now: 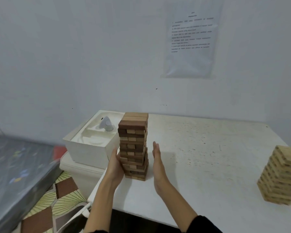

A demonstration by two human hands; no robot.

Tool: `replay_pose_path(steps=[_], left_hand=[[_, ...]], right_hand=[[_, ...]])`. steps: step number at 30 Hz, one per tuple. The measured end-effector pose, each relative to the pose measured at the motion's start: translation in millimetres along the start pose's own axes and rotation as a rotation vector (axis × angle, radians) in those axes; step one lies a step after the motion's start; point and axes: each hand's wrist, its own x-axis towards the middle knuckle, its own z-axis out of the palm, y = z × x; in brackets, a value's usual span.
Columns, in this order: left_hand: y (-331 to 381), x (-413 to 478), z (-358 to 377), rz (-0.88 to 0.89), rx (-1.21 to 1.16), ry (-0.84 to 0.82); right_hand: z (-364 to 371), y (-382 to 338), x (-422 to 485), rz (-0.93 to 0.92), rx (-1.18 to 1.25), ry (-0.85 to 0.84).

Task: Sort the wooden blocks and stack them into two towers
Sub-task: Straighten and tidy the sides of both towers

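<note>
Mixed-brown tower [133, 145] stands upright on the white table [208, 148], near the table's left edge, far-left part of the top. Its layers are a mix of dark and lighter blocks with the ends showing, and some layers are slightly out of line. The top layer is three lighter-brown blocks, with one dark block lying across the near edge.

Left hand [115, 163] is flat against the tower's lower left side. The fingers are extended, not wrapped round, palm touching the blocks. Right hand [156, 158] is open too, fingers straight and together, palm facing the tower's right side. A clear gap is left, no contact. The two hands bracket the tower's lower half. Dark sleeve [200, 224] shows at the right wrist.

Light tower [282, 175] is all pale wood. It stands well apart at the table's right edge, partly cut by the frame and blurred, so its layer count can't be read.

White box [86, 148] sits just left of the brown tower, off the table, on a lower white container [81, 172]. Its moulded tray holds a small white device [106, 124]. Printed sheet [190, 41] in a plastic sleeve hangs on the wall [74, 56]; the text is too blurred to read. Patterned floor [64, 199] shows lower left.
</note>
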Motion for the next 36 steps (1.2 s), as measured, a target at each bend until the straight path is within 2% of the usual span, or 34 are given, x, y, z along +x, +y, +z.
replay_pose_path(steps=[5, 15, 23, 36], left_hand=[[-13.2, 4.5, 3.7, 0.041, 0.038, 0.135], [-16.1, 5.0, -1.0, 0.061, 0.109, 0.005], [-20.7, 5.0, 13.5, 0.012, 0.112, 0.084], [-34.2, 18.7, 74.6, -0.033, 0.144, 0.0]], right_hand=[[9.6, 30.4, 13.5, 0.031, -0.029, -0.051], [22.3, 54.5, 26.8, -0.058, 0.073, -0.021], [16.0, 55.2, 38.0, -0.072, 0.189, 0.003], [-48.1, 42.7, 55.2, -0.083, 0.207, 0.064]])
